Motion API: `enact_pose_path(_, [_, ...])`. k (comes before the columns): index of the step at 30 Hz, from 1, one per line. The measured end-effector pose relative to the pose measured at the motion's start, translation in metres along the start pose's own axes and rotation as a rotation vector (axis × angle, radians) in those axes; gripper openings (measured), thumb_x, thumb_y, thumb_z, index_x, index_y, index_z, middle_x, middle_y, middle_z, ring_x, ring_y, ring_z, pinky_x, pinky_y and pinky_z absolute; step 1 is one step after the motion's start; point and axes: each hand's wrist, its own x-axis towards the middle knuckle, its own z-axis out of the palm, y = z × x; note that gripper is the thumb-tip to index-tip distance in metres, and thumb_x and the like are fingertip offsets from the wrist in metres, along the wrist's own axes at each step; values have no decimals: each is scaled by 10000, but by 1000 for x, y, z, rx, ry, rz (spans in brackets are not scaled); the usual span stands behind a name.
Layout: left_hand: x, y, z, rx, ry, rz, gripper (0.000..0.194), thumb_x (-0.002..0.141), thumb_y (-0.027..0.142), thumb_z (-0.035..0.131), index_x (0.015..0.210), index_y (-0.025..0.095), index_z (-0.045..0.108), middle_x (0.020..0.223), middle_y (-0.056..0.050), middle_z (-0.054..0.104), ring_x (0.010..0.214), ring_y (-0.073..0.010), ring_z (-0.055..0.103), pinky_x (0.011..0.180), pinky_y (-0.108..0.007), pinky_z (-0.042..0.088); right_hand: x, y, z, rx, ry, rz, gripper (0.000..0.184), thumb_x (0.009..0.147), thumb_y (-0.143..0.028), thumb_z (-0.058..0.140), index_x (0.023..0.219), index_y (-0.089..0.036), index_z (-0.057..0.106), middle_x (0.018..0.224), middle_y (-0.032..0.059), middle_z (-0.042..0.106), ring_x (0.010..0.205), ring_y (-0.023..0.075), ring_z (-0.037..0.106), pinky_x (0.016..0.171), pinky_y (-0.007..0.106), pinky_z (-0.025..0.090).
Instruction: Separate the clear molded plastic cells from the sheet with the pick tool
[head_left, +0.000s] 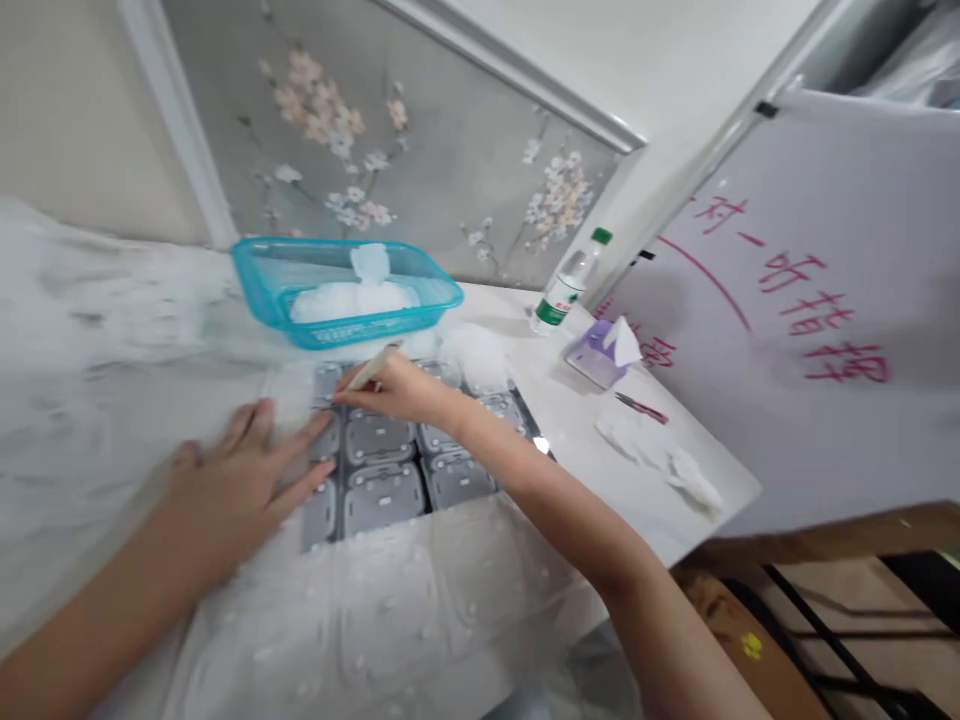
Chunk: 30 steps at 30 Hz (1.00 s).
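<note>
My left hand [232, 480] lies flat with its fingers spread on the left edge of a grey moulded tray [382, 470] of several rounded compartments. My right hand [397, 388] reaches across the tray's far side, closed in a pinch on a thin pale stick [373, 367] whose tip points at a far-left compartment. A sheet of white translucent film [390, 600] covers the tray's near part. A turquoise plastic basket [341, 290] holding white fluffy material stands just behind the tray.
A clear bottle with a green cap [570, 285] and a purple tissue pack [600, 350] stand at the right on the white table. Red-handled tweezers [641, 407] and white wads [690, 478] lie near the table's right edge. A whiteboard with red writing [810, 300] leans at right.
</note>
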Motion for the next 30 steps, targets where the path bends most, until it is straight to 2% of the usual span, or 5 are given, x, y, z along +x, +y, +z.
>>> enact_pose_path(4, [-6,7,-6,152,-63,17,506,908,456,314,1384,291,358,1428,-254,308,1338,-373,267,884,-580,359,3,1,7,100,0,45,115,816,-177,585,745,-95,624,632,-13,582,568,74,483,557,186,391])
enact_pose_path(13, [-11,5,-3,77,-59,-2,521,901,505,319,1393,334,318,1441,-210,309,1342,-371,255,913,-592,325,3,-10,-9,19,-110,-13,137,809,-187,563,712,-111,624,597,-2,570,559,90,476,546,205,370])
enact_pose_path(19, [-12,5,-3,31,-33,10,522,899,507,321,1385,319,348,1436,-217,314,1341,-385,246,906,-608,322,0,-6,2,95,11,102,183,809,-279,568,718,-126,612,602,-5,574,537,85,510,533,203,407])
enact_pose_path(25, [-12,6,-1,-17,-15,2,517,902,493,316,1377,296,370,1447,-207,298,1342,-385,243,925,-641,283,-40,-24,3,306,337,303,313,784,-454,588,771,-141,606,594,-4,579,468,85,538,460,201,449])
enact_pose_path(30, [-9,10,-6,-62,76,58,474,886,418,352,1267,174,496,1455,-186,312,1361,-341,226,1025,-630,146,-84,-45,2,226,217,281,253,811,-402,584,770,-160,648,787,48,659,600,103,592,485,199,464])
